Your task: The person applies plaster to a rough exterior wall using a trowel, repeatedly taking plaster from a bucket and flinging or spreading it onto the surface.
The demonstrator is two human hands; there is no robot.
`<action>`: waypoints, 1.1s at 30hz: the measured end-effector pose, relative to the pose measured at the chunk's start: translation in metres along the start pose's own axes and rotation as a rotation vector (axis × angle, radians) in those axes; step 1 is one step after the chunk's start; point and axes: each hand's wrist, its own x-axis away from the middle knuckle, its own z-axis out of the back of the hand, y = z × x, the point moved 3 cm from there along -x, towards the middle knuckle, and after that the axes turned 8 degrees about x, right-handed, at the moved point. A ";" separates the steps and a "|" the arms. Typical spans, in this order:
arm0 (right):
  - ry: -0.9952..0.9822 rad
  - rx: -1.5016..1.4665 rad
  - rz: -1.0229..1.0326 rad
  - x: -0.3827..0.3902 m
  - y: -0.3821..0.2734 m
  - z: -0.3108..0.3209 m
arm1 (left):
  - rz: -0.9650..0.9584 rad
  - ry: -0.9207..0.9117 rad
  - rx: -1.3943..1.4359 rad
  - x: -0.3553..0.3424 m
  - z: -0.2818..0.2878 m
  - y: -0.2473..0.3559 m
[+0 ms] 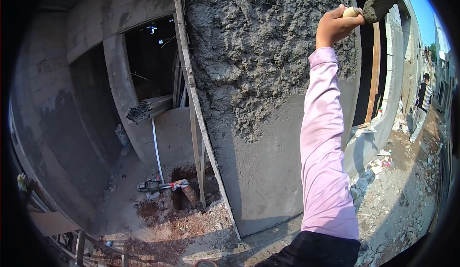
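Observation:
My right hand (337, 26), at the end of a pink sleeve, is raised high and closed around the pale handle of a trowel (383, 2). Wet grey mortar coats the trowel's blade, which points up and to the right. Behind the arm stands a wall (268, 180); rough, lumpy mortar (268, 41) covers its upper part, and its lower part is smoother. The hand is near the wall's right edge, beside a dark opening. Along the wall's left edge runs a long wooden batten (201, 109). My left hand is out of view.
At the lower left, a pump-like device (153, 186) with a white pipe (156, 147) sits by a dug hole. Bundled hollow bars (140, 111) jut from a window opening. Rubble (388, 204) covers the ground at right, where another person (422, 104) stands farther off.

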 end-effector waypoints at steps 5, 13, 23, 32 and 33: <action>-0.446 0.462 0.017 0.053 0.039 -0.067 | -0.048 -0.103 0.063 -0.002 -0.036 0.012; -2.147 -0.409 -0.682 0.391 -0.104 0.586 | -0.192 -0.140 0.220 -0.007 -0.042 0.038; -2.716 -0.034 0.027 0.463 -0.117 0.718 | -0.608 -0.223 0.293 -0.030 -0.074 0.102; -2.824 0.417 -1.708 0.380 -0.083 0.685 | -0.628 -0.568 0.352 -0.039 -0.096 0.151; -2.874 0.520 -1.507 0.383 -0.086 0.696 | -0.630 -0.562 0.392 -0.028 -0.101 0.162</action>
